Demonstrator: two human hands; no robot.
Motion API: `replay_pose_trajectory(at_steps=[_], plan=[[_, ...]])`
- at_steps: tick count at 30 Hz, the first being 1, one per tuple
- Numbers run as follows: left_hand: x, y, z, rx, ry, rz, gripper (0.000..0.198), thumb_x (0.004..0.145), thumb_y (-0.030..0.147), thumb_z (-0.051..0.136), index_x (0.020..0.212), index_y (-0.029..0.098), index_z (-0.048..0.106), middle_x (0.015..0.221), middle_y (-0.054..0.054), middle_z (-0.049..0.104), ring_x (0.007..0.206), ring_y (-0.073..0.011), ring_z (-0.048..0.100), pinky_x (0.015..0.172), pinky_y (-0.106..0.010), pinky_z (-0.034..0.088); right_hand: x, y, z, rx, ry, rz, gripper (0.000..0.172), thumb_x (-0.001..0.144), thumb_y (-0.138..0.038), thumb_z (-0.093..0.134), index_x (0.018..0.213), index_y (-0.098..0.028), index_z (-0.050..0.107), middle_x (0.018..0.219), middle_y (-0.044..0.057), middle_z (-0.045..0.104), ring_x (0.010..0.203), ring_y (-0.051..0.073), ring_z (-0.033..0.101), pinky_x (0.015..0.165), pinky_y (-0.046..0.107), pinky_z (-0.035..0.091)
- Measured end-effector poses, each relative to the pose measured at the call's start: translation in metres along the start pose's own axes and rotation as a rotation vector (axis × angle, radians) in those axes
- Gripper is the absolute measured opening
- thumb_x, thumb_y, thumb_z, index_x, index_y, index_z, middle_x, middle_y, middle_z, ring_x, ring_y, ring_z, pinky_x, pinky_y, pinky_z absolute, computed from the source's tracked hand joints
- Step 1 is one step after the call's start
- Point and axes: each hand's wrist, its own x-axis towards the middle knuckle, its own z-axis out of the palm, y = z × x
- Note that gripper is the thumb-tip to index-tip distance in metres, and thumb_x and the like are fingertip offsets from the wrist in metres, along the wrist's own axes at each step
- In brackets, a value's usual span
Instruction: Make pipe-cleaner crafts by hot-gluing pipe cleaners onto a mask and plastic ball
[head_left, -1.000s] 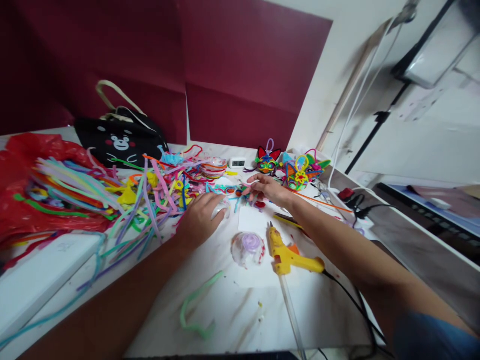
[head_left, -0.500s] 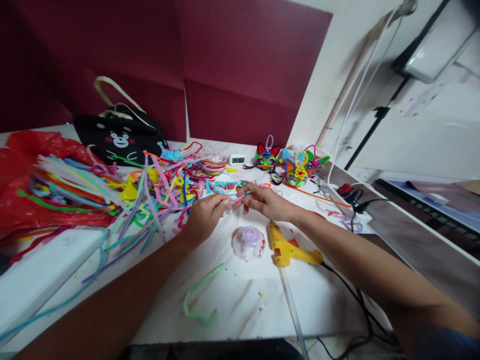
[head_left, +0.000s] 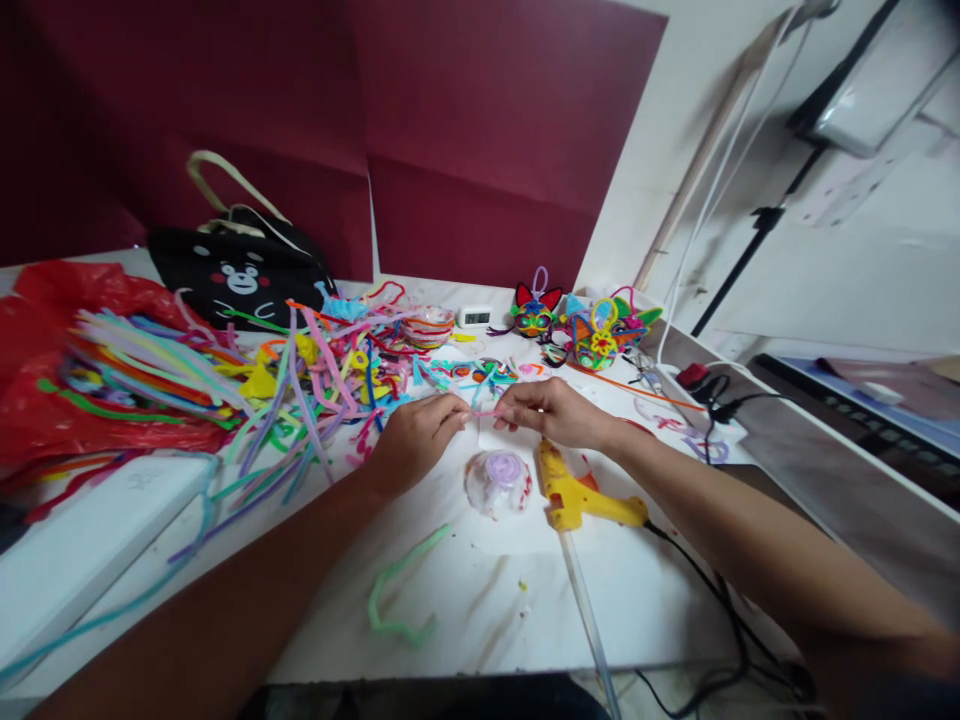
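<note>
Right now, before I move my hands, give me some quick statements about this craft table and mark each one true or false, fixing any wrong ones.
1. A thin pink strand runs between the left hand and the right hand. True.
2. The yellow glue gun lies to the right of the clear dome. True.
3. The right hand grips the glue gun. False: the gun lies on the table, and that hand pinches the pink strand.
4. The coil on the dome is orange. False: it is purple.
5. The green pipe cleaner lies nearer the table's front edge than the dome does. True.
</note>
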Motion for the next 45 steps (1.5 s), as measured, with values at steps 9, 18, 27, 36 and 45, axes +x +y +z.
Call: replay_pose_trajectory(at_steps=[9, 18, 27, 36, 45], plan=[[-0.001, 0.002, 0.000, 0.004, -0.006, 0.057, 0.018, 0.091, 0.025, 0.050, 0.081, 0.018, 0.063, 0.076, -0.001, 0.071, 0.069, -0.0138, 0.065, 0.067, -0.023, 0.048, -0.016, 0.010, 0.000, 0.190, -0.036, 0.078, 0.019, 0.082, -0.034, 0.062, 0.082, -0.015, 0.064, 0.073, 0.004, 0.071, 0.063, 0.013, 0.064, 0.061, 0.023, 0.050], [0.002, -0.012, -0.006, 0.049, 0.160, -0.127, 0.013, 0.084, 0.022, 0.051, 0.078, 0.018, 0.061, 0.067, 0.000, 0.067, 0.064, -0.0142, 0.064, 0.064, -0.022, 0.047, 0.030, 0.023, -0.009, 0.050, 0.124, 0.088, 0.038, 0.091, -0.045, 0.048, 0.076, -0.014, 0.064, 0.076, 0.006, 0.072, 0.065, 0.012, 0.064, 0.061, 0.023, 0.049], [0.009, -0.033, -0.018, 0.081, 0.459, -0.432, 0.013, 0.079, 0.026, 0.050, 0.076, 0.017, 0.060, 0.062, 0.000, 0.064, 0.057, -0.0138, 0.063, 0.059, -0.022, 0.046, 0.146, 0.060, 0.008, -0.449, 0.057, 0.169, 0.024, 0.091, -0.032, 0.059, 0.108, -0.014, 0.062, 0.110, 0.007, 0.065, 0.098, 0.020, 0.063, 0.085, 0.041, 0.053], [0.011, -0.034, -0.017, 0.087, 0.469, -0.482, 0.014, 0.076, 0.027, 0.050, 0.073, 0.018, 0.060, 0.058, 0.002, 0.062, 0.052, -0.0130, 0.059, 0.057, -0.022, 0.045, 0.197, 0.072, 0.024, -0.644, -0.187, 0.299, 0.030, 0.092, -0.032, 0.059, 0.117, -0.017, 0.059, 0.118, 0.007, 0.061, 0.101, 0.022, 0.062, 0.085, 0.041, 0.053], [0.010, -0.034, -0.017, 0.074, 0.437, -0.478, 0.012, 0.076, 0.028, 0.050, 0.073, 0.019, 0.058, 0.058, 0.002, 0.061, 0.052, -0.0132, 0.058, 0.056, -0.021, 0.045, 0.195, 0.073, 0.017, -0.553, -0.205, 0.427, 0.031, 0.091, -0.033, 0.059, 0.117, -0.016, 0.059, 0.119, 0.007, 0.061, 0.101, 0.022, 0.062, 0.084, 0.041, 0.054]])
